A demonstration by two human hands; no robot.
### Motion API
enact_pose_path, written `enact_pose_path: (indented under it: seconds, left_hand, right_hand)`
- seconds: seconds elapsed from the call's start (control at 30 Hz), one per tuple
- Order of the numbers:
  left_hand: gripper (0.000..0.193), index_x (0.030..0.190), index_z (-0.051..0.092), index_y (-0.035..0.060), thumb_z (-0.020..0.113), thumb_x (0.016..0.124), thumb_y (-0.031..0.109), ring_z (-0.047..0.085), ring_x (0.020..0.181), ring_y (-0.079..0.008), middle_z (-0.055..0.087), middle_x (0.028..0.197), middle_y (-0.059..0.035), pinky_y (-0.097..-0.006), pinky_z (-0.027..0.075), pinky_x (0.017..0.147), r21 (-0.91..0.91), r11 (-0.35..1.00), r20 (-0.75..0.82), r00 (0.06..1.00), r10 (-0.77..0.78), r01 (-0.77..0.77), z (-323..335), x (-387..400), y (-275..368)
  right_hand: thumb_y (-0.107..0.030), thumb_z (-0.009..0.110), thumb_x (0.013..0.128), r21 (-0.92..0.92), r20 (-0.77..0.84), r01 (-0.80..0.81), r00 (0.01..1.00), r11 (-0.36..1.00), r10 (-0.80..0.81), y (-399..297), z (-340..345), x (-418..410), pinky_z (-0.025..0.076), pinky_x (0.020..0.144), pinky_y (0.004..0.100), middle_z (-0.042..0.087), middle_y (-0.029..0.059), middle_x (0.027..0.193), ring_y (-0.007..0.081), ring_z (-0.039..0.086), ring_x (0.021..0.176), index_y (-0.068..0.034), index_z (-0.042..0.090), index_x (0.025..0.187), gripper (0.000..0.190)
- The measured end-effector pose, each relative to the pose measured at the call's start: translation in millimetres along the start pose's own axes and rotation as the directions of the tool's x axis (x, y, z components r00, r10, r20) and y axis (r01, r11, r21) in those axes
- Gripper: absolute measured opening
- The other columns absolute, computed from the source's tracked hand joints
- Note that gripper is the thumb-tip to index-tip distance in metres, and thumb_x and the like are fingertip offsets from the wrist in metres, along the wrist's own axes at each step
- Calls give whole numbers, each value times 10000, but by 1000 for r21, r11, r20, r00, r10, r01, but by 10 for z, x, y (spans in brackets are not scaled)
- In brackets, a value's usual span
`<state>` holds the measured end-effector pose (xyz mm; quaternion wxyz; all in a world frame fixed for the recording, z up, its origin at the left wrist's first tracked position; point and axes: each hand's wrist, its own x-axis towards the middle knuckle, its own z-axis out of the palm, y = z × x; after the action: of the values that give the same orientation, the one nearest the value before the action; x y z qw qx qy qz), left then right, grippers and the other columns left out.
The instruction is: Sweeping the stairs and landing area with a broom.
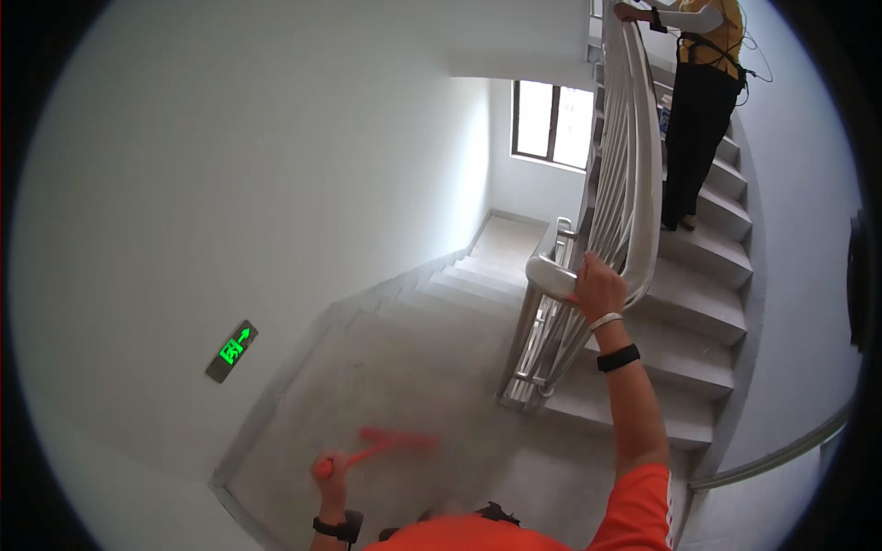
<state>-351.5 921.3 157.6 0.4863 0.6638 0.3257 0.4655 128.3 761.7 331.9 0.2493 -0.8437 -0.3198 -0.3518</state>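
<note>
My left hand (329, 468) is closed around the handle of a red T-shaped tool (396, 439), whose wide head looks blurred above the landing floor; its exact kind cannot be told. At the turn of the metal stair handrail (555, 275), my right hand (599, 288) grips the rail, with a bit of something red or orange showing under the fingers. Both wrists wear black bands, and the right one also has a light bracelet.
Stairs (696, 289) climb on the right, where a person (703, 117) stands holding the handrail. Another flight (475, 282) leads down towards a window (551, 124). A lit green exit sign (232, 351) is on the left wall. Metal balusters (613, 165) separate the flights.
</note>
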Motion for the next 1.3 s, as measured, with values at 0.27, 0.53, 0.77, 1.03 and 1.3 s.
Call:
enact_pose_path:
  seconds: [0.27, 0.53, 0.77, 1.03, 1.3]
  left_hand:
    - [169, 640, 457, 40, 558, 772, 73, 395, 582, -67, 445, 608, 24, -232, 351, 532, -98, 993, -19, 997, -73, 71, 15, 3, 77]
    - [201, 652, 410, 77, 527, 814, 51, 366, 522, -62, 419, 589, 24, -219, 322, 487, -35, 999, 1, 1000, 5, -5, 18, -10, 4]
    - [167, 635, 456, 45, 557, 768, 52, 373, 571, -62, 416, 597, 34, -224, 321, 512, -37, 998, -40, 998, -43, 41, 22, 7, 74]
    - [168, 634, 457, 41, 568, 759, 51, 383, 565, -66, 419, 597, 30, -228, 328, 508, -97, 991, -46, 994, -101, 97, 37, 13, 92]
    - [190, 621, 435, 40, 557, 767, 43, 369, 554, -70, 410, 587, 25, -236, 325, 502, -132, 988, -25, 996, -80, 76, 60, 49, 105]
  right_hand:
    - [-161, 481, 792, -21, 56, -28, 998, 999, 29, -61, -98, -14, 451, 538, 400, 564, 114, 647, 288, 569, 609, -72, 507, 762, 97]
    - [-168, 477, 795, -13, 70, -42, 997, 999, 43, -70, -95, -30, 447, 555, 399, 564, 108, 674, 288, 567, 633, -70, 496, 759, 106]
    - [-166, 478, 790, -23, 64, -48, 997, 999, 49, -71, -79, -19, 451, 569, 402, 573, 105, 696, 286, 571, 652, -73, 508, 781, 98]
    - [-166, 486, 786, -4, 44, -39, 998, 999, 39, -69, 6, -48, 452, 568, 393, 577, 105, 697, 283, 572, 649, -78, 519, 788, 93]
    - [-165, 492, 783, -5, 51, -44, 998, 999, 44, -70, 9, -32, 448, 562, 395, 574, 105, 678, 283, 570, 636, -75, 518, 774, 94]
